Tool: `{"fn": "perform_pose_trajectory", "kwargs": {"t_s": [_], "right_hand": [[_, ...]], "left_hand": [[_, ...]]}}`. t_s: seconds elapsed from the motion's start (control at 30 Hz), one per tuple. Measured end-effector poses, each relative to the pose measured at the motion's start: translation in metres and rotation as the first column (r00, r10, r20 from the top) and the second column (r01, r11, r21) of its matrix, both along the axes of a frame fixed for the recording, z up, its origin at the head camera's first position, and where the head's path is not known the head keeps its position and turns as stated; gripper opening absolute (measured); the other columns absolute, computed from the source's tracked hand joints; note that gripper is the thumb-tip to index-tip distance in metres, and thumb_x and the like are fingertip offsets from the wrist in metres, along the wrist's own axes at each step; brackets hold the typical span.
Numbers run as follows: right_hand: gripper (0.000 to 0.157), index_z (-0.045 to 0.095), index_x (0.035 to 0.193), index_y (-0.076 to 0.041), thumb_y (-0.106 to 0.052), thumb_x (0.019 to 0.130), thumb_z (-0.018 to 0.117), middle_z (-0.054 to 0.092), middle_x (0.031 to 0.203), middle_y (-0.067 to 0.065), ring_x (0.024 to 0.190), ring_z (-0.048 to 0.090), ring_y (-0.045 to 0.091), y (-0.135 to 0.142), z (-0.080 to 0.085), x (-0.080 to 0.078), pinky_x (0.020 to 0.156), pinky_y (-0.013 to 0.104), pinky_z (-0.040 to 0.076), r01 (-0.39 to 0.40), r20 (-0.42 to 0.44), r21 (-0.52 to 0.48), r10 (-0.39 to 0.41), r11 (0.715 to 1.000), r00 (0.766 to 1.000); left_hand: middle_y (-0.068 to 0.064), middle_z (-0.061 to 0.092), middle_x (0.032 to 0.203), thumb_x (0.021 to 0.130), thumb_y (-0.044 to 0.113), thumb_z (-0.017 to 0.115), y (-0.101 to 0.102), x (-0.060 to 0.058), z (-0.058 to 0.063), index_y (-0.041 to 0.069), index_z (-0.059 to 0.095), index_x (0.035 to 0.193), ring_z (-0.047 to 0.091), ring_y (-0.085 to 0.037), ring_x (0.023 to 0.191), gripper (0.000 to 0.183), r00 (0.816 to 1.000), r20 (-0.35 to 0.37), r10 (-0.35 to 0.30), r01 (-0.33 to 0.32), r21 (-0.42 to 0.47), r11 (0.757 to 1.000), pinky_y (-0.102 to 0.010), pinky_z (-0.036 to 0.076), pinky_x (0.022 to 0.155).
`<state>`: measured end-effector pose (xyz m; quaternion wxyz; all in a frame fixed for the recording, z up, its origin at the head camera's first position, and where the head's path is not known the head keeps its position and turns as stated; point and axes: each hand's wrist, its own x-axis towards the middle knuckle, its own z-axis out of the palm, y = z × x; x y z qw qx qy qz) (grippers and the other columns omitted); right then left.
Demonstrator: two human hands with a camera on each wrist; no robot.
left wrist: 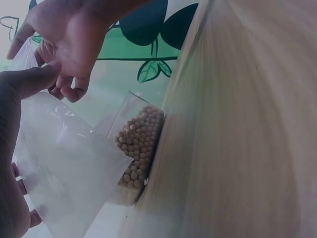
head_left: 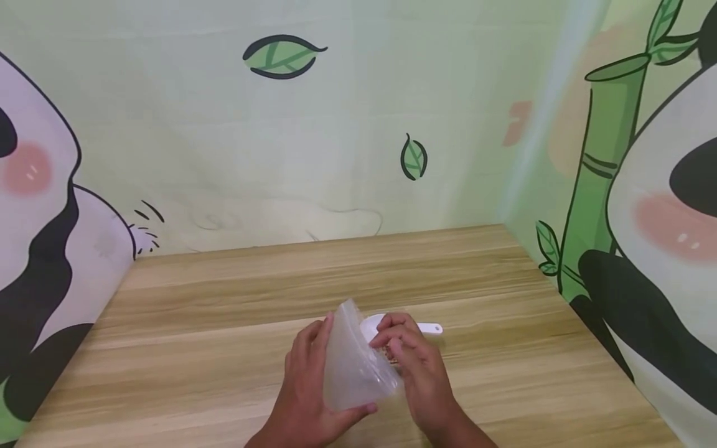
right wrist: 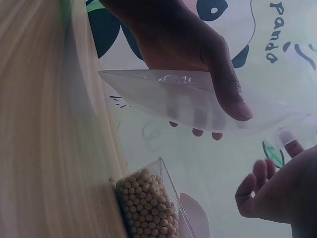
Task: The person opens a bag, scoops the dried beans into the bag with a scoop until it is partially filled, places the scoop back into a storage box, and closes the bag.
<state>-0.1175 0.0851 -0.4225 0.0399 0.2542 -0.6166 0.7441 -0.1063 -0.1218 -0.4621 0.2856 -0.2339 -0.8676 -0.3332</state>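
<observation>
Above the wood-grain counter (head_left: 196,361), we have a translucent, frosted plastic bag (head_left: 355,373), our left hand (head_left: 302,386) gripping it between thumb and fingers; our right hand (head_left: 420,367) meets its edge, whether pinching we can't tell. Light, limp, probably slippery: creased edges should grip best. Nearby, a clear rigid box (left wrist: 127,108) bears round beige beads (left wrist: 141,141).

Left hand (left wrist: 7,144) holds bag (left wrist: 69,158) near apparent beans (left wrist: 141,141).
</observation>
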Motion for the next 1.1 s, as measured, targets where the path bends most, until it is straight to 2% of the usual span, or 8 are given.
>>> {"fn": "perform_pose_trajectory", "kwargs": {"t_s": [0.13, 0.2, 0.4, 0.63, 0.83, 0.9, 0.97, 1.1], "right_hand": [[0.039, 0.067, 0.116, 0.007, -0.012, 0.114, 0.033, 0.066, 0.121, 0.001, 0.112, 0.061, 0.012, 0.002, 0.001, 0.001, 0.091, 0.030, 0.053, -0.059, 0.006, 0.028, 0.059, 0.998, 0.998], [0.041, 0.068, 0.118, 0.007, -0.012, 0.115, 0.032, 0.069, 0.118, 0.000, 0.107, 0.064, 0.011, 0.002, 0.000, 0.001, 0.090, 0.030, 0.055, -0.055, -0.013, 0.042, 0.056, 0.998, 0.998], [0.038, 0.072, 0.116, 0.008, -0.006, 0.113, 0.037, 0.072, 0.115, 0.007, 0.107, 0.066, 0.009, 0.002, -0.002, 0.000, 0.088, 0.028, 0.058, 0.088, -0.109, 0.079, -0.079, 0.993, 0.991], [0.029, 0.080, 0.111, 0.002, 0.006, 0.106, 0.051, 0.073, 0.105, 0.016, 0.102, 0.068, 0.011, -0.001, -0.005, -0.002, 0.086, 0.025, 0.058, 0.306, -0.282, 0.108, -0.266, 0.946, 0.922], [0.026, 0.080, 0.110, 0.000, 0.007, 0.104, 0.056, 0.071, 0.105, 0.013, 0.102, 0.066, 0.013, -0.002, -0.007, -0.003, 0.088, 0.026, 0.056, 0.382, -0.358, 0.146, -0.312, 0.912, 0.880], [0.025, 0.080, 0.108, -0.003, 0.005, 0.103, 0.057, 0.069, 0.108, 0.011, 0.106, 0.063, 0.013, -0.003, -0.007, -0.002, 0.091, 0.028, 0.053, 0.398, -0.361, 0.167, -0.320, 0.902, 0.876], [0.022, 0.080, 0.104, -0.008, 0.002, 0.101, 0.061, 0.067, 0.114, 0.008, 0.112, 0.060, 0.014, -0.003, -0.006, -0.001, 0.096, 0.029, 0.050, 0.410, -0.321, 0.205, -0.335, 0.889, 0.886], [0.012, 0.081, 0.093, -0.016, -0.007, 0.097, 0.074, 0.066, 0.124, 0.004, 0.123, 0.058, 0.018, -0.004, 0.000, 0.000, 0.105, 0.031, 0.047, 0.396, -0.166, 0.300, -0.361, 0.868, 0.918]], "left_hand": [[-0.022, 0.051, 0.151, 0.082, 0.082, 0.077, -0.002, -0.001, -0.002, 0.007, 0.029, 0.172, 0.051, -0.034, 0.138, 0.127, 1.000, 0.001, -0.022, 0.022, -0.011, 1.000, -0.063, 0.045, 0.100], [-0.022, 0.051, 0.150, 0.084, 0.084, 0.074, -0.003, -0.001, -0.003, 0.006, 0.029, 0.172, 0.051, -0.033, 0.136, 0.126, 1.000, -0.011, -0.029, 0.028, -0.018, 0.999, -0.060, 0.044, 0.098], [-0.017, 0.053, 0.149, 0.084, 0.084, 0.073, -0.007, -0.004, -0.005, 0.005, 0.031, 0.171, 0.051, -0.027, 0.132, 0.125, 0.999, -0.015, -0.051, 0.050, -0.030, 0.998, -0.049, 0.040, 0.095], [-0.012, 0.055, 0.149, 0.082, 0.077, 0.081, -0.010, -0.007, -0.004, 0.005, 0.032, 0.170, 0.053, -0.023, 0.133, 0.124, 0.995, 0.031, -0.098, 0.099, -0.021, 0.995, -0.043, 0.038, 0.095], [-0.010, 0.055, 0.149, 0.078, 0.075, 0.086, -0.011, -0.005, 0.000, 0.008, 0.034, 0.171, 0.052, -0.023, 0.135, 0.126, 0.993, 0.083, -0.087, 0.090, -0.033, 0.995, -0.043, 0.037, 0.096], [-0.011, 0.055, 0.149, 0.077, 0.076, 0.087, -0.012, -0.004, 0.001, 0.010, 0.034, 0.171, 0.052, -0.023, 0.136, 0.127, 0.993, 0.090, -0.077, 0.082, -0.052, 0.995, -0.044, 0.037, 0.097], [-0.012, 0.055, 0.149, 0.075, 0.075, 0.088, -0.011, -0.005, 0.000, 0.010, 0.034, 0.171, 0.052, -0.024, 0.136, 0.128, 0.995, 0.078, -0.066, 0.072, -0.084, 0.994, -0.045, 0.038, 0.098], [-0.015, 0.057, 0.146, 0.071, 0.077, 0.089, -0.011, -0.006, -0.004, 0.009, 0.036, 0.170, 0.056, -0.025, 0.132, 0.131, 0.999, 0.011, -0.040, 0.041, -0.177, 0.983, -0.044, 0.039, 0.096]]}}
